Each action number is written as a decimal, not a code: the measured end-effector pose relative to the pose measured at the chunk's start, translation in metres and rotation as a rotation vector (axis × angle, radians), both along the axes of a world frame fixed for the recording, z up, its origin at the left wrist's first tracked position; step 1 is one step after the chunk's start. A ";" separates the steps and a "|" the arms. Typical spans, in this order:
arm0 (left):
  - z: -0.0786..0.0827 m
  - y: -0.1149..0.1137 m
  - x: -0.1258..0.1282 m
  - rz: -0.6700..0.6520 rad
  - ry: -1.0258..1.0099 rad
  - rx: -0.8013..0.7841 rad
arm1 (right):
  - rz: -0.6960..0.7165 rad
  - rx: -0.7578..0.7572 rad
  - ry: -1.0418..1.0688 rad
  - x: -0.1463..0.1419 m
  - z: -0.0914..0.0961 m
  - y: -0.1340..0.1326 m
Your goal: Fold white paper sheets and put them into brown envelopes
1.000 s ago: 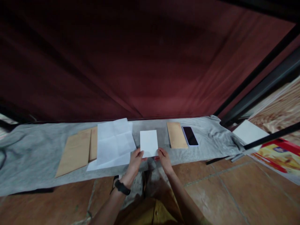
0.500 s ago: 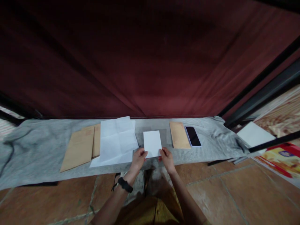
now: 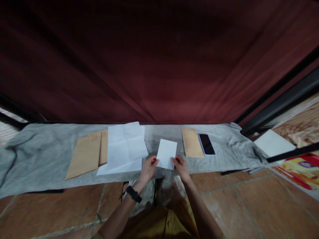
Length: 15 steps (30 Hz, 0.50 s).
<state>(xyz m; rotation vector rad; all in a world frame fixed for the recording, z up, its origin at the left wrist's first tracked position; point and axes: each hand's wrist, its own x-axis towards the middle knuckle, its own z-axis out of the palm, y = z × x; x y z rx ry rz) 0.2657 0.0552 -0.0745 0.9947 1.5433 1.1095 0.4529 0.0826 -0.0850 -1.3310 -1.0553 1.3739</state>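
Both my hands pinch a small folded white paper (image 3: 166,153) by its near corners over a grey cloth (image 3: 45,156). My left hand (image 3: 149,167), with a black watch on its wrist, grips the near left corner. My right hand (image 3: 181,166) grips the near right corner. The paper is tilted, its far edge leaning right. Just left of it lies an unfolded creased white sheet (image 3: 126,146) on top of other white paper.
Brown envelopes (image 3: 87,153) lie left of the white sheet. Another brown envelope (image 3: 191,142) and a black phone (image 3: 206,144) lie to the right. A dark red curtain (image 3: 154,66) hangs behind. White paper (image 3: 272,142) and a colourful print (image 3: 301,167) lie far right on the tiled floor.
The folded paper was lying square on the cloth; now it is tilted clockwise and slightly lifted in both hands. The view has shifted a little.
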 end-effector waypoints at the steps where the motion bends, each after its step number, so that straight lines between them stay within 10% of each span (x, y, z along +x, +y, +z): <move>1: 0.001 0.000 0.000 -0.015 0.004 -0.001 | -0.016 -0.006 0.002 0.001 0.000 0.002; 15: -0.002 -0.002 0.001 -0.076 -0.002 -0.047 | -0.040 -0.046 0.053 0.007 -0.009 0.010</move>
